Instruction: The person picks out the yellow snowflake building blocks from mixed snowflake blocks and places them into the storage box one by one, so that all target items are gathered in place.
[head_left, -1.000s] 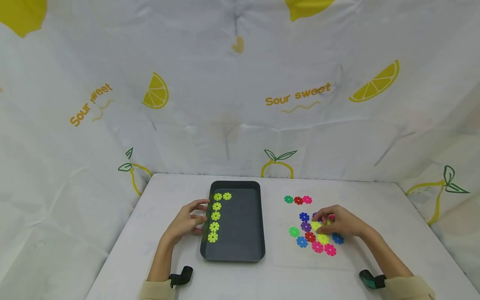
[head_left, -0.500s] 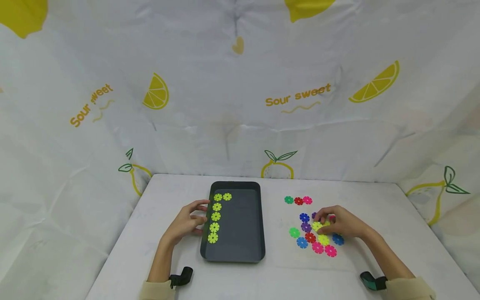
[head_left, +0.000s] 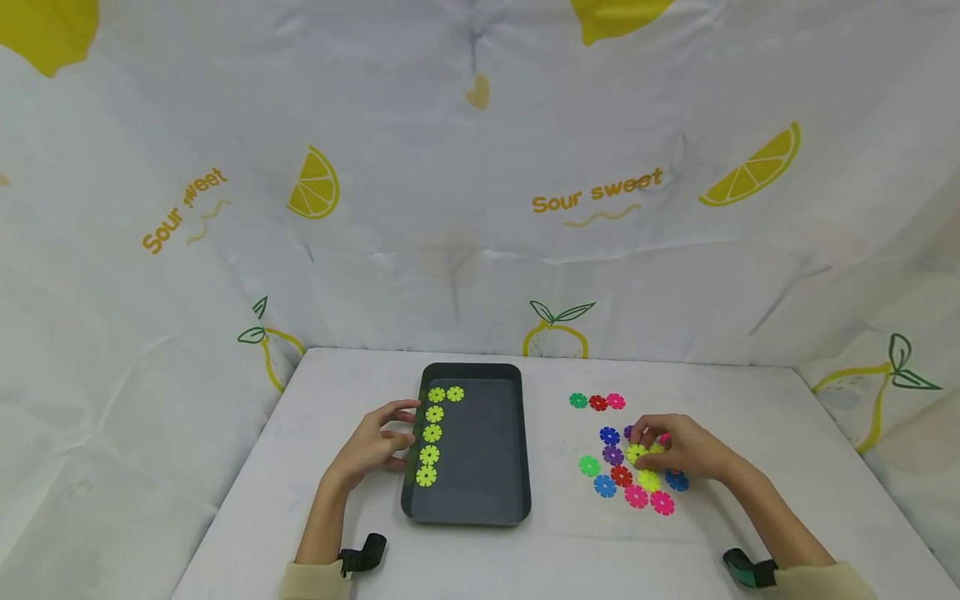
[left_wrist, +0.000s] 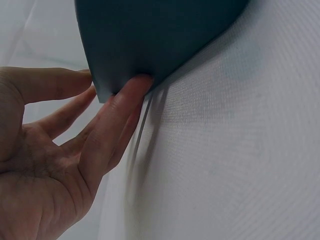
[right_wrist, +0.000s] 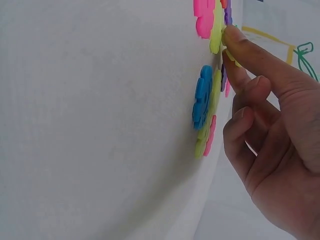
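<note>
My left hand (head_left: 369,443) holds the left side of a dark grey tray (head_left: 480,508), its thumb and fingertips at the side wall (left_wrist: 120,55) in the left wrist view. Inside the tray, yellow snowflake discs (head_left: 432,433) form a column along the left, with one more beside the top. On the right, my right hand (head_left: 690,448) pinches a yellow snowflake disc (head_left: 636,453) between thumb and fingertips, just over the loose pile. The right wrist view shows that yellow disc (right_wrist: 233,59) edge-on, while the other fingers curl. Part of the pile is hidden under this hand.
Around the right hand lie pink (head_left: 636,497), red (head_left: 621,476), blue (head_left: 604,486), purple (head_left: 612,455) and green (head_left: 590,466) discs. Behind them, a short row holds a green, a red (head_left: 597,402) and a pink disc. A lemon-print cloth (head_left: 450,275) hangs past the table's back edge.
My right hand has shifted very slightly to the right, still at the yellow discs. The left hand and the tray stay in place.
</note>
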